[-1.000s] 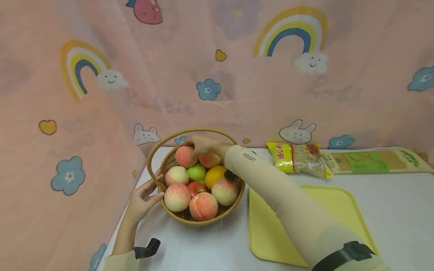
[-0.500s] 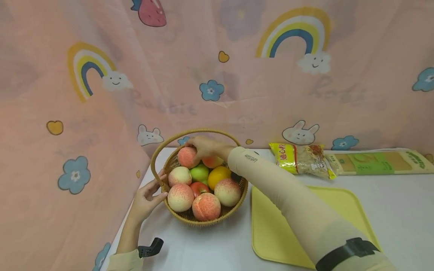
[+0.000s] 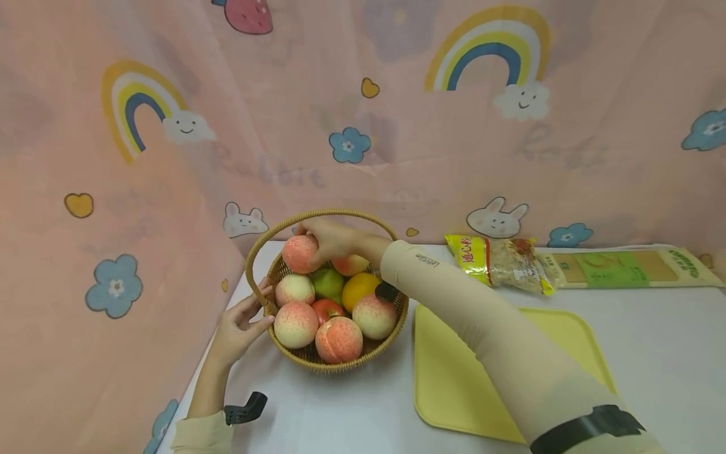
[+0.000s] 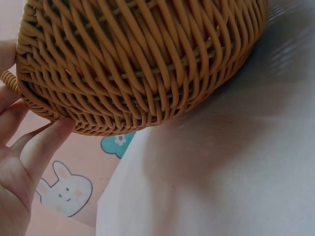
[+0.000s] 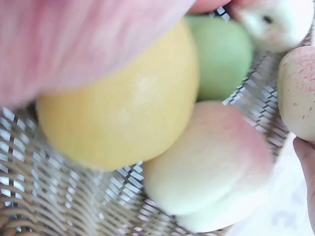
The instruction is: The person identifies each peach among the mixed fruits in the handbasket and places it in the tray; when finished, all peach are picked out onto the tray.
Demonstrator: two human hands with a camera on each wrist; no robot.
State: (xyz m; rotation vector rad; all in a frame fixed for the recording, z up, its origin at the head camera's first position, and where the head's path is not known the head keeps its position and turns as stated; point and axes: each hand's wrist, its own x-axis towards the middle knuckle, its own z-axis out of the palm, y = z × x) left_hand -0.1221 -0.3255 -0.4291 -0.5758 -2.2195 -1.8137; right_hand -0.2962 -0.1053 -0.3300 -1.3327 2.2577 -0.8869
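Note:
A wicker basket (image 3: pixel 340 367) with a tall arched handle holds several peaches, a green fruit (image 3: pixel 328 284), a red apple (image 3: pixel 328 311) and an orange (image 3: pixel 358 290). My left hand (image 3: pixel 234 331) grips its left side where the handle meets the rim; in the left wrist view, fingers and thumb pinch the wicker (image 4: pixel 138 64). Reaching over the basket from the right, my right hand (image 3: pixel 331 239) holds a pink peach (image 3: pixel 299 254) at the back left. The right wrist view shows a yellow fruit (image 5: pixel 123 105) close up beside a pale peach (image 5: pixel 209 164); a blurred pink surface covers its top left.
A yellow tray (image 3: pixel 448 403) lies right of the basket, partly under my right forearm. Behind it are a bag of pasta (image 3: pixel 499 261) and a flat green-and-tan package (image 3: pixel 629 268). A pink printed cloth (image 3: pixel 283 113) hangs behind the white table.
The pink peach in my right hand has shifted left and slightly up from the other fruit, and more of the hand's grip shows. My left hand stays on the basket.

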